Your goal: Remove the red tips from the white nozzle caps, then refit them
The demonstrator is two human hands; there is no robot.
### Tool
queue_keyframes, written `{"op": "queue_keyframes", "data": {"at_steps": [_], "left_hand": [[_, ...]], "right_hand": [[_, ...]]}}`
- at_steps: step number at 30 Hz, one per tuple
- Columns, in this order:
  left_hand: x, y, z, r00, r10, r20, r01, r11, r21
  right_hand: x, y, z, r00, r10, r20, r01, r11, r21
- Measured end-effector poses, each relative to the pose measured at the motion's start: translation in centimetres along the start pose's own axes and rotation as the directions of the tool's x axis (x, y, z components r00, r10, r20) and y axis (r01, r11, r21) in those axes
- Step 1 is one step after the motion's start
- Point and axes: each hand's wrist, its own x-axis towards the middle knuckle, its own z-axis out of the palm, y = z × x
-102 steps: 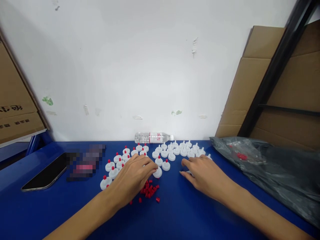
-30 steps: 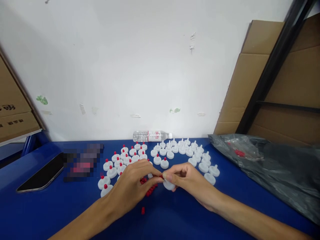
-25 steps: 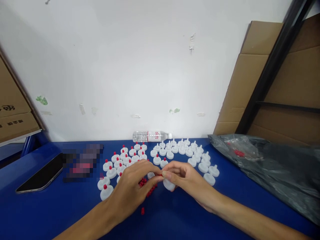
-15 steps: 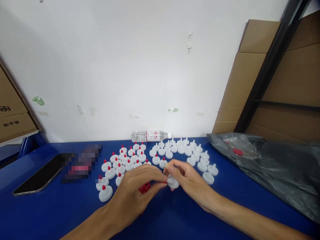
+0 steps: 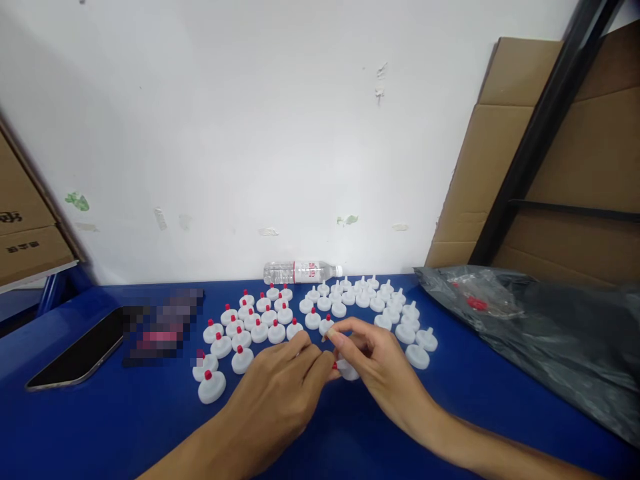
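My right hand (image 5: 380,363) pinches a white plastic cap (image 5: 349,370) just above the blue table (image 5: 100,420). My left hand (image 5: 283,390) has its fingers pressed together at the cap, with a small red plug (image 5: 335,365) showing at the fingertips. To the left lie white caps with red plugs (image 5: 250,327). Plain white caps without plugs (image 5: 380,303) lie behind and to the right of my right hand. The loose red plugs are hidden under my left hand.
A clear water bottle (image 5: 303,271) lies on its side against the white wall. A black phone (image 5: 80,350) and a blurred object (image 5: 163,327) are at left. A dark plastic bag (image 5: 540,333) holding red plugs fills the right side. Cardboard boxes (image 5: 565,160) stand behind it.
My hands came together from flat on the table; the right picked up a white cap and the left brought a red plug to it. Both hands have shifted slightly nearer to me.
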Motion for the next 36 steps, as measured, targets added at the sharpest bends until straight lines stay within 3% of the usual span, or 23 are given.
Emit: {"op": "queue_keyframes", "data": {"at_steps": [10, 22, 29, 36], "left_hand": [[0.0, 1.4, 0.3, 0.997, -0.071, 0.031, 0.073, 0.994, -0.081], [0.2, 2.3, 1.0, 0.985, -0.113, 0.127, 0.121, 0.991, -0.063], [-0.2, 2.7, 2.0, 1.000, -0.012, 0.005, 0.011, 0.998, 0.065], [-0.1, 1.8, 1.3, 0.999, -0.031, 0.033, 0.031, 0.999, 0.022]], "right_hand": [[-0.5, 0.2, -0.1, 0.998, 0.037, 0.053, -0.035, 0.998, -0.050], [-0.8, 1.5, 0.9, 0.987, 0.157, -0.032, -0.158, 0.987, -0.007], [-0.7, 1.1, 0.9, 0.981, 0.190, -0.034, -0.192, 0.980, -0.061], [-0.3, 1.5, 1.1, 0.991, 0.136, 0.014, -0.135, 0.989, -0.052]]}}
